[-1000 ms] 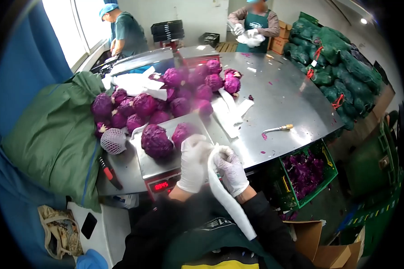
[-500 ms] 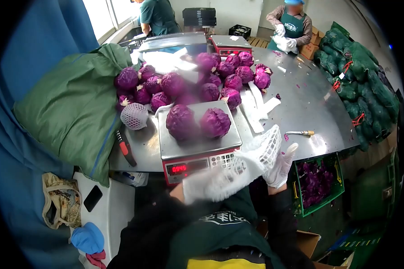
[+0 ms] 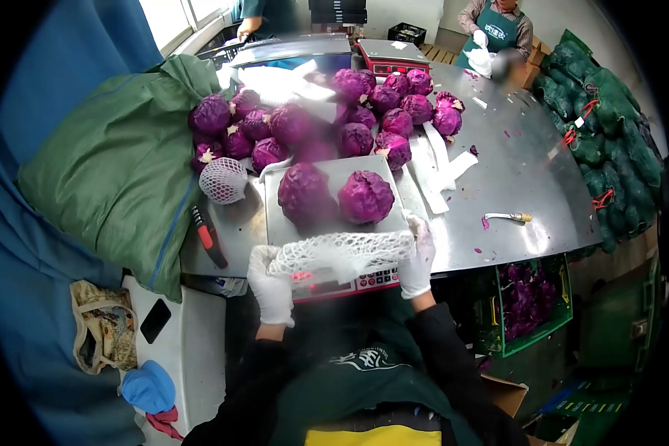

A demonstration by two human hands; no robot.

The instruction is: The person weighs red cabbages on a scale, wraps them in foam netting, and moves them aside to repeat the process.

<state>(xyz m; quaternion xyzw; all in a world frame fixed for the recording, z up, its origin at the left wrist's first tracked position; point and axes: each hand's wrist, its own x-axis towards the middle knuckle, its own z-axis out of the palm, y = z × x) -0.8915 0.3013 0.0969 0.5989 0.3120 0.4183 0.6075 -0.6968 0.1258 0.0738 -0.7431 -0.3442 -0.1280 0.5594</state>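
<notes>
A white foam net sleeve (image 3: 342, 255) is stretched sideways between my two hands, above the front of the red-bodied scale. My gloved left hand (image 3: 270, 286) grips one end of it, and my gloved right hand (image 3: 418, 260) closes on the other. Just beyond the sleeve, two red cabbages, the left one (image 3: 303, 195) and the right one (image 3: 366, 197), rest on the steel pan of the scale (image 3: 275, 215). The sleeve hides most of the scale's display. To the left of the pan lies a net-wrapped round item (image 3: 224, 181).
More red cabbages (image 3: 290, 123) are heaped behind the scale. A red-and-black knife (image 3: 207, 236) lies left, beside a big green sack (image 3: 104, 171). At right are white strips (image 3: 438, 178), a small brush-like tool (image 3: 514, 217) and a crate of purple leaves (image 3: 528, 297). A co-worker (image 3: 498, 33) stands far right.
My left hand has moved left and my right hand slightly left and up. The net sleeve, slanted and bunched before, now spans level between them. My view has shifted slightly.
</notes>
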